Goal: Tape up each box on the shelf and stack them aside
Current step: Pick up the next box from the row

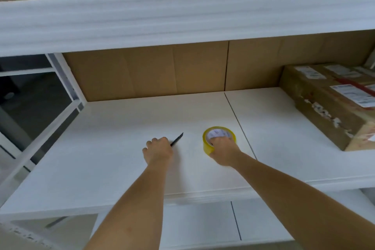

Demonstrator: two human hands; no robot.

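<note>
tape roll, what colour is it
Yellow, with a white label inside the core; the tape roll shows in the head view.

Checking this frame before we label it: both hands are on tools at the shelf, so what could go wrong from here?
1. The left hand grips a thin black blade or pen pointing towards the tape roll; if it is a blade, it could nick the right hand.
2. The only taped box in reach sits at the far right with torn, peeling patches, so new tape may stick poorly there.
</note>
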